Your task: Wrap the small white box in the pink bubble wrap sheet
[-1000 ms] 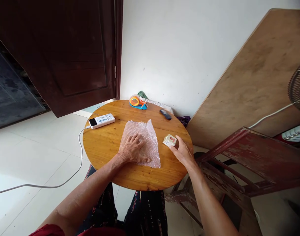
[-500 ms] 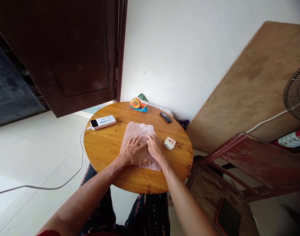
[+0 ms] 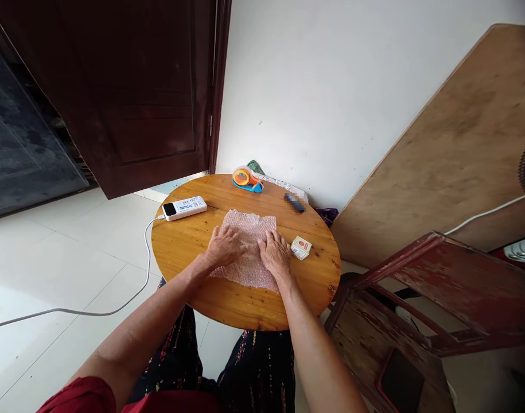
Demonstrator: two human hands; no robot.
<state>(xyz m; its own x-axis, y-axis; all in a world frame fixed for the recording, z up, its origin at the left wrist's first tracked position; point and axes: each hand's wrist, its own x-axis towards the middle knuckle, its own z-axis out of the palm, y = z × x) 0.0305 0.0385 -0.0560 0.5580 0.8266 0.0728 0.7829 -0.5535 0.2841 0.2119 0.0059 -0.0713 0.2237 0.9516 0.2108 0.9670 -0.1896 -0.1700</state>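
A sheet of pinkish bubble wrap (image 3: 251, 269) lies flat on the round wooden table (image 3: 180, 252). My left hand (image 3: 225, 245) rests palm down on its left side, fingers spread. Over its right side my right hand (image 3: 276, 252) lies flat too, fingers a little apart. Neither hand grips anything. Just right of my right hand stands a small cream box (image 3: 301, 247) with a red mark.
Toward the back sits an orange and blue tape dispenser (image 3: 247, 179). A blurred dark object (image 3: 294, 202) lies at the back right. A white power bank (image 3: 185, 208) with a cable (image 3: 146, 269) is at the left. A wooden chair (image 3: 438, 287) stands at the right.
My hands have moved apart across the bubble wrap, the left one to the left and the right one slightly to the right. The sheet looks more spread out. The view has shifted slightly.
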